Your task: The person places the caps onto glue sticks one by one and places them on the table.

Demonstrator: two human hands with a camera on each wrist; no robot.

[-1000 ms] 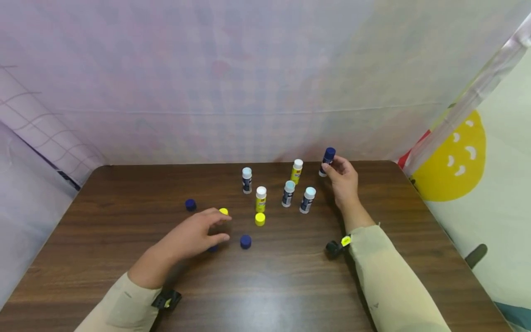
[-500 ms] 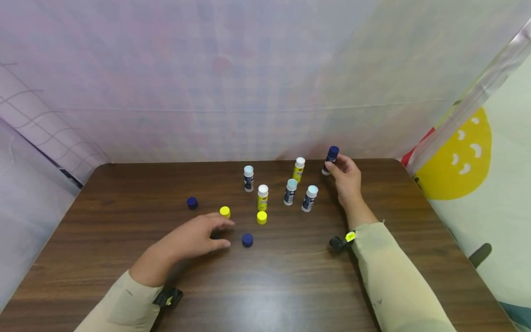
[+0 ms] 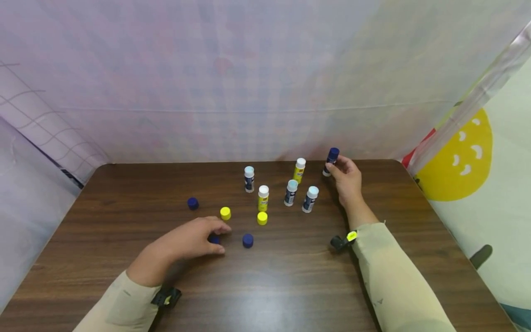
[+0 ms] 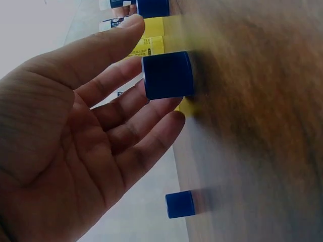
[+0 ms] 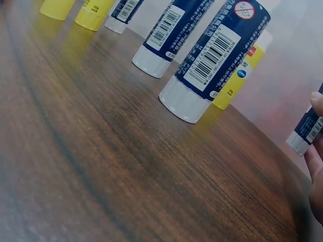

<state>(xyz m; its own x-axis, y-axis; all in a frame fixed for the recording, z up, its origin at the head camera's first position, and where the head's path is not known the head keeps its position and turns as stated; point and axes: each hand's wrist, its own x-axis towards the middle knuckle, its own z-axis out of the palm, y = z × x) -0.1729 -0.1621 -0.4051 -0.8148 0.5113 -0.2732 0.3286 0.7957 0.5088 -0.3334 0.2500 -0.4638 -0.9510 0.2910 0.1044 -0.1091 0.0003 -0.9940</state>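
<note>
In the head view, the right hand (image 3: 347,182), right of the frame's centre, pinches a blue-capped glue stick (image 3: 333,152) between thumb and fingers, near the far edge of the brown table (image 3: 315,281). The left hand (image 3: 188,237), at the lower left of centre, has its fingers loosely bent and its thumb apart, around a blue cap (image 4: 168,75). Around the middle of the frame stand five pale-topped glue sticks (image 3: 263,200), with two yellow caps (image 3: 262,218) lower and to the left.
</note>
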